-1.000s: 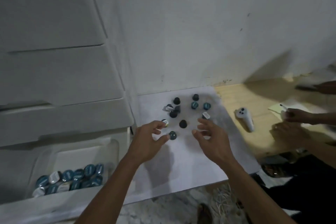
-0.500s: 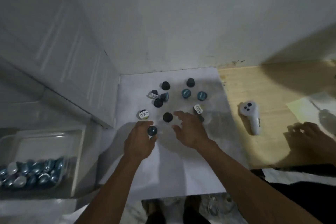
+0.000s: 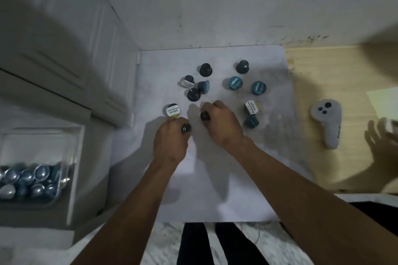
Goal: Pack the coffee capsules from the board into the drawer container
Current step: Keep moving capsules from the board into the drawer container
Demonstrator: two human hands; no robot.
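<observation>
Drawer unit (image 3: 64, 60): white, well to the left of both hands; its fronts are seen more steeply from above than half a second ago, the view having been tipped downward.

Board (image 3: 215, 178): white sheet under both hands; unmoved since the earlier pictures.

Desk (image 3: 323, 75): pale wood, to the right of the right hand; a white controller (image 3: 326, 122) is laid on it, and another person's hand (image 3: 383, 142), blurred, is seen at the far right edge.

Drawer container (image 3: 71, 153): clear, open, down and to the left of the left hand; a heap of blue capsules (image 3: 30, 180) is already held in it.

Left hand (image 3: 170, 142): fingers curled round a dark capsule (image 3: 186, 128); half a second ago this capsule was only being touched on the board, so a grip is judged to have been completed.

Right hand (image 3: 223, 127): closed on a second dark capsule (image 3: 205, 116), which a moment ago stood free ahead of the reaching fingers.

Loose capsules: nine are counted on the board; a white-lidded one (image 3: 171, 110) just beyond the left hand; a cluster of four (image 3: 197, 84) further ahead; the others (image 3: 247, 90) ahead and right of the right hand, two just beside it.

Meaning for the task: both hands are judged loaded, one capsule each; carriage leftward to the drawer container is expected next; the task is well advanced but not finished.
</observation>
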